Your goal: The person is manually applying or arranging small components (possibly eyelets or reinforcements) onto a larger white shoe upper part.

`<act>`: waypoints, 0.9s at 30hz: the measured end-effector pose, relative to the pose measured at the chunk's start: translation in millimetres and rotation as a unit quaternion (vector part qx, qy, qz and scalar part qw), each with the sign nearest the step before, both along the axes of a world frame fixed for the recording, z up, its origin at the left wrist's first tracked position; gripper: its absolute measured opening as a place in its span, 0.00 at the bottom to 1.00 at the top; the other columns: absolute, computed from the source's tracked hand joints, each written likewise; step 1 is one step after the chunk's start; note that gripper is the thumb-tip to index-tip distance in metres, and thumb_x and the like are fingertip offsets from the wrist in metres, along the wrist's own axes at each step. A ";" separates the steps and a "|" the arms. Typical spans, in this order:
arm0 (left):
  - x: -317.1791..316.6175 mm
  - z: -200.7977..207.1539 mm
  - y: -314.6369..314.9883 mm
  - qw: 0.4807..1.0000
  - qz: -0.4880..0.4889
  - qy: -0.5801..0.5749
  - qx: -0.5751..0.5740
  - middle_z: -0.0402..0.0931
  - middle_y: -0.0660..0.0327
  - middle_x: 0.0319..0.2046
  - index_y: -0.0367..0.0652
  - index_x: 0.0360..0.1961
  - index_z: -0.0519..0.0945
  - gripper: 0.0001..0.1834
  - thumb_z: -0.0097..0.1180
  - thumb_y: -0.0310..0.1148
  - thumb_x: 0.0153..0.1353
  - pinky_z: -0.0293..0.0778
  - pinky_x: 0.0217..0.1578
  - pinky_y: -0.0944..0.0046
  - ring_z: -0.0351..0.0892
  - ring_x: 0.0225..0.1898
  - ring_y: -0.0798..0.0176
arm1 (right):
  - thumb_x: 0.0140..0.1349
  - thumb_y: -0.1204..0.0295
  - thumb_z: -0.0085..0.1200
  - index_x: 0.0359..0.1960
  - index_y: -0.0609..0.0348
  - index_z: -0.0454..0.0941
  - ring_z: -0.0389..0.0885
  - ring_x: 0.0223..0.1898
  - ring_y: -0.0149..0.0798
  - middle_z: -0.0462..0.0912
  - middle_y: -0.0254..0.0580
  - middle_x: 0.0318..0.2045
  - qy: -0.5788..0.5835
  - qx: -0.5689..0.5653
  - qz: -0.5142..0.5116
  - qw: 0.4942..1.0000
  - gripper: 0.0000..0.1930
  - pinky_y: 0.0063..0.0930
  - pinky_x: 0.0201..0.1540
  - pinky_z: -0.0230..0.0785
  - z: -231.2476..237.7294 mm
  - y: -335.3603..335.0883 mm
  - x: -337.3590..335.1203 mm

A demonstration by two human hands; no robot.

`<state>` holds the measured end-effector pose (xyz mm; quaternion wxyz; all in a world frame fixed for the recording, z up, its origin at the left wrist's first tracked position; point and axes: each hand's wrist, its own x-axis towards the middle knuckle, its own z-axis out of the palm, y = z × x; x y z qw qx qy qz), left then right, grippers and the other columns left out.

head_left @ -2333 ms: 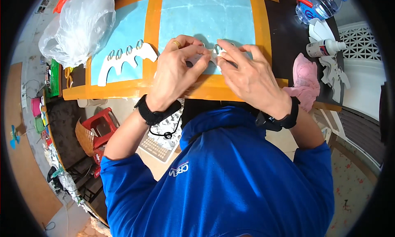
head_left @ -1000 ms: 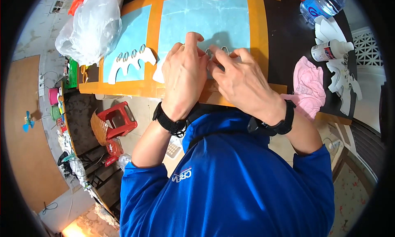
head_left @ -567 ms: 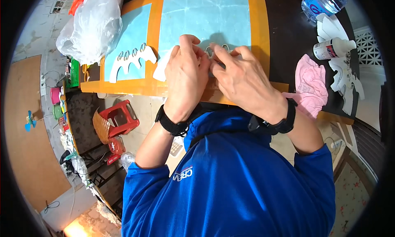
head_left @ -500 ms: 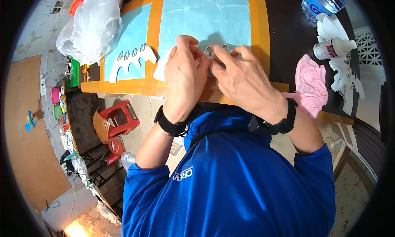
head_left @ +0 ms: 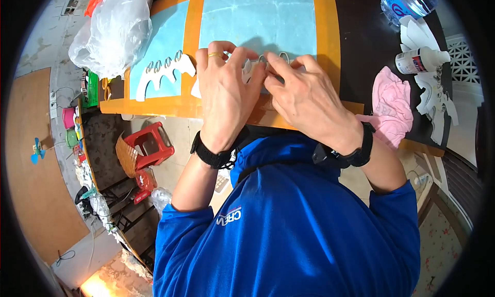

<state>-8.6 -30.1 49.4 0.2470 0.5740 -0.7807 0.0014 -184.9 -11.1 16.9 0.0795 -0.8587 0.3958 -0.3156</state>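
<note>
I make out shiny, metal-looking loops (head_left: 178, 56) along the smooth, matt white cutout (head_left: 182, 67), and a faintly creased, lightly glossy blue sheet (head_left: 258, 19) edged with slick orange tape (head_left: 194, 34). From here I read the bag (head_left: 116, 34) as thin, crinkled, translucent plastic, the bottle (head_left: 412, 2) as clear, shiny plastic, and the stool (head_left: 166, 151) as smooth plastic. The rag (head_left: 391, 104) is rumpled cloth, the shirt (head_left: 289, 219) smooth cloth, the wristbands (head_left: 211, 155) matt black.

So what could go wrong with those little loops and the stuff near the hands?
The right hand is right beside a small loop, so a slip might knock it crooked. The left hand could swing sideways and bump the white scalloped piece. And the pink cloth lies by the right wrist, so it might get dragged.
</note>
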 end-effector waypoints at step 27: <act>9.0 -13.3 -1.3 0.995 -0.057 0.041 0.065 0.80 0.51 0.42 0.37 0.37 0.84 0.06 0.69 0.24 0.59 0.75 0.50 0.49 0.74 0.49 0.45 | 0.62 0.76 0.62 0.42 0.68 0.86 0.88 0.42 0.41 0.82 0.51 0.59 0.036 0.025 0.003 0.999 0.09 0.40 0.62 0.73 1.3 -1.5 -3.9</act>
